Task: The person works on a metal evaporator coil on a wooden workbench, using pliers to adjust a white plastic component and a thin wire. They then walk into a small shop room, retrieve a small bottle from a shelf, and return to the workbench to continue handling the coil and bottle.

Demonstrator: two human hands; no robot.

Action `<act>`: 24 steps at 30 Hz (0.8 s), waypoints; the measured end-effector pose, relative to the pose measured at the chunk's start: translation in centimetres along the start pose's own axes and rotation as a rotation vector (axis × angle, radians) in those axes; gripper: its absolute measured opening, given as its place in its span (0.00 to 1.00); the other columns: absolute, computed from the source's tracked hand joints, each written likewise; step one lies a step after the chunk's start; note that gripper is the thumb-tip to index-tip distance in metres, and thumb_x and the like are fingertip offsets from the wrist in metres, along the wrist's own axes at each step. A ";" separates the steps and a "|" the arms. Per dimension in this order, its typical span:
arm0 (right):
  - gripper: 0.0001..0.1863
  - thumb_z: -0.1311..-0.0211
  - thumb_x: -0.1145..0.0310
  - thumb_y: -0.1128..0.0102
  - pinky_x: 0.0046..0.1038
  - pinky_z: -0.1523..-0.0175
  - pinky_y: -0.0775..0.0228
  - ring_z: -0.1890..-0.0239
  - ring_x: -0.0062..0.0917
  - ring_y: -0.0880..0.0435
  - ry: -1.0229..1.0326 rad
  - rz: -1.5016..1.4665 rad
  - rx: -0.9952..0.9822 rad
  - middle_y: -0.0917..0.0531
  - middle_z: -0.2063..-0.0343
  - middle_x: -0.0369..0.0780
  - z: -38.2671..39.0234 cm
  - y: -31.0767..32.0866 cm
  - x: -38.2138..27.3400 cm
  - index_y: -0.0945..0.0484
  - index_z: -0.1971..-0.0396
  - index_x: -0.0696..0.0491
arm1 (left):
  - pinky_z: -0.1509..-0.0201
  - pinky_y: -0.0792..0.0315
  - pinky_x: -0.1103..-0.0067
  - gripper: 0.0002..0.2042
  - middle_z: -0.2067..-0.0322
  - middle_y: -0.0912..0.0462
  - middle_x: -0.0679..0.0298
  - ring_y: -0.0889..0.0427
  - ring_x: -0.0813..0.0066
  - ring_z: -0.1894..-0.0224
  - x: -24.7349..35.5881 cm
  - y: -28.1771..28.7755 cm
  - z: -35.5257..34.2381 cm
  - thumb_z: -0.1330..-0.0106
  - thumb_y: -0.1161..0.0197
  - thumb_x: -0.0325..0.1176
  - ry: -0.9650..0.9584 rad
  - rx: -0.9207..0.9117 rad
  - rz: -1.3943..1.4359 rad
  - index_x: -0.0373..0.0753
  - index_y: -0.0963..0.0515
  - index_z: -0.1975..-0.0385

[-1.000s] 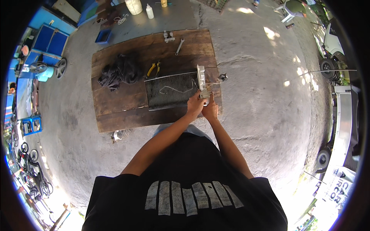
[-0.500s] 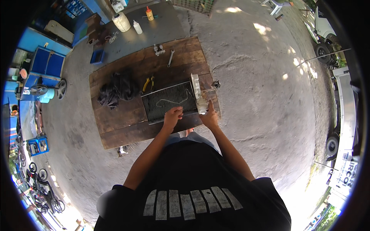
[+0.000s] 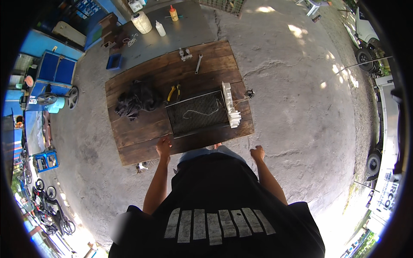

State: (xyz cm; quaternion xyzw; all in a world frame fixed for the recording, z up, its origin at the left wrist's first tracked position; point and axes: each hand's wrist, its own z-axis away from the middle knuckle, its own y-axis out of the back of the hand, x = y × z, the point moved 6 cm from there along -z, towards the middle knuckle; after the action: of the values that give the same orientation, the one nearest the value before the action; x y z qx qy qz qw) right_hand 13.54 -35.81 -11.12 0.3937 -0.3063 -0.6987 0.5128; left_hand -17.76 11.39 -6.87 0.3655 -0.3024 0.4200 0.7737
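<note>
My left hand (image 3: 164,147) is at the table's near edge, below the radiator's lower left corner, with loosely bent, parted fingers and nothing visible in them. My right hand (image 3: 257,152) is off the table below its right corner, fingers curled; whether they hold anything is too small to tell. The dark finned radiator (image 3: 195,120) lies on the wooden table (image 3: 133,146), a pale end tank (image 3: 231,105) along its right side and a thin wire (image 3: 200,114) across its fins. Above it lie yellow-handled pliers (image 3: 172,92), a wrench (image 3: 198,64) and a metal fitting (image 3: 185,54).
A dark cloth (image 3: 137,99) lies left of the radiator. Behind, a grey work surface (image 3: 189,30) holds a container (image 3: 141,22), bottles (image 3: 160,28) and a blue tray (image 3: 113,62). A cat (image 3: 142,167) is under the table's left front. Parked vehicles (image 3: 365,59) line the right.
Both my hands have left the radiator's right end tank and drawn back toward me, the left also moving leftward. The pale tank shows fully now. The view has shifted slightly.
</note>
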 end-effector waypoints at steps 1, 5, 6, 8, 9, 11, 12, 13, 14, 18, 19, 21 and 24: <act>0.23 0.52 0.63 0.35 0.43 0.39 0.24 0.46 0.50 0.15 -0.028 0.003 -0.064 0.13 0.54 0.55 -0.1 -0.7 1.6 0.15 0.55 0.58 | 0.71 0.28 0.80 0.12 0.72 0.17 0.66 0.20 0.81 0.74 0.1 0.1 -0.4 0.30 0.35 0.35 -0.008 0.008 0.018 0.34 0.15 0.54; 0.20 0.52 0.60 0.33 0.44 0.39 0.23 0.48 0.51 0.14 -0.173 0.007 -0.242 0.12 0.57 0.54 0.0 -3.3 7.0 0.12 0.61 0.57 | 0.69 0.25 0.80 0.12 0.72 0.16 0.66 0.19 0.79 0.72 2.2 -1.1 -2.2 0.32 0.34 0.37 -0.112 -0.032 -0.171 0.35 0.14 0.58; 0.20 0.52 0.59 0.32 0.44 0.39 0.23 0.49 0.51 0.13 -0.227 -0.014 -0.266 0.11 0.58 0.54 0.1 -4.1 7.9 0.12 0.62 0.57 | 0.68 0.24 0.79 0.12 0.72 0.15 0.65 0.18 0.78 0.71 3.0 -1.8 -2.4 0.32 0.33 0.37 -0.157 -0.050 -0.102 0.34 0.14 0.59; 0.22 0.51 0.57 0.30 0.44 0.39 0.23 0.48 0.50 0.14 -0.150 -0.067 -0.245 0.11 0.56 0.53 -0.3 -5.3 7.9 0.12 0.59 0.56 | 0.65 0.22 0.77 0.13 0.70 0.13 0.64 0.16 0.76 0.69 4.0 -3.7 -2.5 0.33 0.31 0.39 -0.185 -0.056 -0.013 0.34 0.14 0.61; 0.23 0.50 0.56 0.29 0.43 0.39 0.23 0.47 0.49 0.14 -0.192 -0.087 -0.237 0.11 0.55 0.52 -0.4 -5.7 8.1 0.12 0.57 0.56 | 0.63 0.21 0.75 0.15 0.68 0.12 0.62 0.14 0.73 0.67 5.0 -4.5 -2.5 0.34 0.30 0.41 -0.255 -0.064 -0.125 0.34 0.14 0.59; 0.25 0.50 0.55 0.28 0.42 0.39 0.23 0.46 0.48 0.14 -0.116 -0.175 -0.212 0.12 0.53 0.51 -0.7 -6.5 7.0 0.12 0.54 0.55 | 0.59 0.19 0.70 0.19 0.64 0.10 0.57 0.10 0.67 0.62 6.8 -6.2 -2.3 0.36 0.27 0.44 -0.363 -0.082 -0.355 0.36 0.14 0.54; 0.26 0.49 0.54 0.27 0.42 0.39 0.23 0.45 0.47 0.14 -0.180 -0.204 -0.204 0.12 0.52 0.51 -0.7 -6.9 6.8 0.12 0.53 0.55 | 0.59 0.19 0.69 0.20 0.64 0.10 0.58 0.10 0.66 0.62 7.6 -7.0 -2.1 0.38 0.26 0.46 -0.413 -0.099 -0.384 0.36 0.14 0.56; 0.27 0.49 0.54 0.27 0.41 0.38 0.24 0.44 0.45 0.15 -0.173 -0.219 -0.235 0.13 0.49 0.51 -0.8 -7.1 6.1 0.13 0.50 0.54 | 0.58 0.19 0.68 0.21 0.64 0.10 0.58 0.10 0.65 0.62 8.2 -7.9 -1.8 0.39 0.24 0.49 -0.434 -0.116 -0.415 0.37 0.14 0.57; 0.27 0.49 0.54 0.27 0.41 0.38 0.24 0.44 0.45 0.15 -0.118 -0.244 -0.238 0.13 0.50 0.51 -0.8 -7.2 5.1 0.13 0.50 0.54 | 0.57 0.19 0.67 0.22 0.64 0.09 0.58 0.10 0.64 0.62 8.8 -8.6 -1.4 0.40 0.23 0.51 -0.456 -0.133 -0.447 0.37 0.14 0.59; 0.24 0.43 0.66 0.29 0.30 0.72 0.18 0.72 0.26 0.11 0.004 -0.263 -0.196 0.11 0.68 0.44 0.1 -6.8 1.5 0.18 0.46 0.57 | 0.57 0.19 0.67 0.25 0.67 0.09 0.59 0.09 0.63 0.62 9.8 -10.1 -0.6 0.44 0.21 0.56 -0.400 -0.101 -0.541 0.37 0.15 0.64; 0.24 0.43 0.66 0.29 0.30 0.72 0.18 0.72 0.25 0.11 0.021 -0.259 -0.196 0.11 0.67 0.44 0.5 -6.6 0.8 0.18 0.46 0.57 | 0.57 0.19 0.68 0.27 0.69 0.10 0.58 0.09 0.63 0.62 10.0 -10.2 -0.6 0.45 0.21 0.57 -0.411 -0.084 -0.556 0.36 0.16 0.64; 0.23 0.42 0.67 0.30 0.30 0.72 0.18 0.72 0.25 0.11 0.021 -0.270 -0.216 0.11 0.67 0.44 1.4 -6.1 0.1 0.17 0.47 0.58 | 0.57 0.19 0.68 0.27 0.69 0.10 0.58 0.09 0.63 0.62 10.0 -10.4 -0.6 0.45 0.21 0.57 -0.418 -0.067 -0.579 0.36 0.16 0.65; 0.24 0.46 0.60 0.28 0.36 0.56 0.16 0.68 0.33 0.09 -0.116 -0.324 -0.295 0.10 0.70 0.47 3.1 -5.4 1.2 0.14 0.51 0.57 | 0.58 0.18 0.67 0.24 0.68 0.09 0.61 0.09 0.64 0.63 9.7 -10.4 -1.2 0.46 0.20 0.56 -0.429 -0.083 -0.556 0.39 0.15 0.66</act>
State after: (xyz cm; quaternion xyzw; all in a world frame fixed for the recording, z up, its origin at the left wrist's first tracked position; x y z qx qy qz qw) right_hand 8.12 -35.29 -14.38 0.3177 -0.1626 -0.8306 0.4276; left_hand -4.04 12.63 -3.25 0.4820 -0.3638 0.0946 0.7914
